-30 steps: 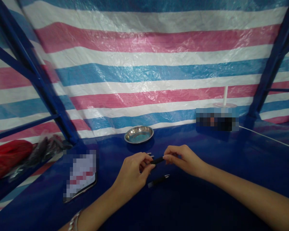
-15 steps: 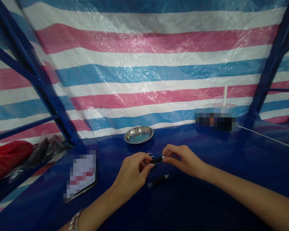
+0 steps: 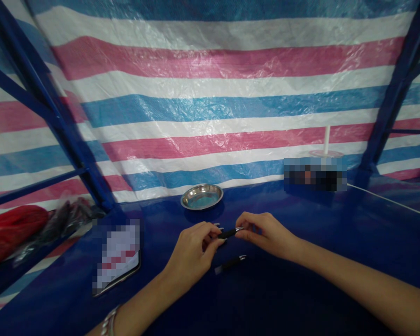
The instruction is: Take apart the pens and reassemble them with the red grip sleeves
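Over the dark blue table [image 3: 301, 280], my left hand [image 3: 192, 249] and my right hand [image 3: 266, 233] meet around one short black pen part [image 3: 229, 232] with a silver tip. The left fingers pinch its left end; the right fingertips pinch the silver tip end. A second black pen part [image 3: 230, 263] with a metal tip lies flat on the table just below the hands. Small metal bits [image 3: 219, 226] show behind my left fingers, too small to name.
A shallow steel dish [image 3: 202, 196] stands behind the hands near the striped tarp wall [image 3: 210, 102]. A blurred card in a tray [image 3: 117, 256] lies at the left. Red and black bags [image 3: 28, 228] sit far left. A blurred box [image 3: 315, 173] with a white post stands at the back right.
My right fingers have slid back along the pen part, uncovering its silver tip. Both hands stay in nearly the same place.
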A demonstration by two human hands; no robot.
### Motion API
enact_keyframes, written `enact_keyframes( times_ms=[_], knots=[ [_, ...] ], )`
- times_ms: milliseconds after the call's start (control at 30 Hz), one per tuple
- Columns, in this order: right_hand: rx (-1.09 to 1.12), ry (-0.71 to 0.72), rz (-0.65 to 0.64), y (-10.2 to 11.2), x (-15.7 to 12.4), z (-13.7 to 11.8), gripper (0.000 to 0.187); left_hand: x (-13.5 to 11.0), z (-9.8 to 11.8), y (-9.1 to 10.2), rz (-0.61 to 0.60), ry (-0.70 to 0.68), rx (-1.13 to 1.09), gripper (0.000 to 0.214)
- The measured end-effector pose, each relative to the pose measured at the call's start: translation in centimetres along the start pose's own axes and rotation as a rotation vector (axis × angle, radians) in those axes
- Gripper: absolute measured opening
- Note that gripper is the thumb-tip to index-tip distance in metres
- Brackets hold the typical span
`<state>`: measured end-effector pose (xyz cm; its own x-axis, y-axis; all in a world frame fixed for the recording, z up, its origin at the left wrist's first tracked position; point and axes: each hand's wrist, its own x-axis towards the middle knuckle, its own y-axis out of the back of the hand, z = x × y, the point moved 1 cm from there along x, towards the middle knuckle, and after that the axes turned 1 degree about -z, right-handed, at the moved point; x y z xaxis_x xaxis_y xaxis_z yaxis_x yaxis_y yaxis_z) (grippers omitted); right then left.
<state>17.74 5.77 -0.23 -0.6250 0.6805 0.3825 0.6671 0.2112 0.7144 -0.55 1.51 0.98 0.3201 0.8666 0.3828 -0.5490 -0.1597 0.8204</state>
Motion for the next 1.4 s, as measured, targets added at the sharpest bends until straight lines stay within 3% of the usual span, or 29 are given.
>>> enact_keyframes(
  times_ms=[400,1033,1267,1400],
  knots=[
    [-0.087,0.118,0.007,0.06,-0.02,0.03,0.020,-0.12,-0.24,-0.13,0.012,-0.052,0.039,0.009],
    [-0.080,0.016,-0.068,-0.29,0.29,0.36,0.026,-0.18,-0.27,0.02,0.015,-0.113,0.161,0.008],
    [-0.102,-0.059,0.061,-0.17,0.34,0.60,0.016,0.09,-0.30,0.06,-0.087,-0.034,0.153,0.008],
    [-0.111,-0.045,0.072,-0.09,0.38,0.66,0.015,0.03,-0.52,0.00,-0.167,-0.010,0.186,0.009]
  ],
)
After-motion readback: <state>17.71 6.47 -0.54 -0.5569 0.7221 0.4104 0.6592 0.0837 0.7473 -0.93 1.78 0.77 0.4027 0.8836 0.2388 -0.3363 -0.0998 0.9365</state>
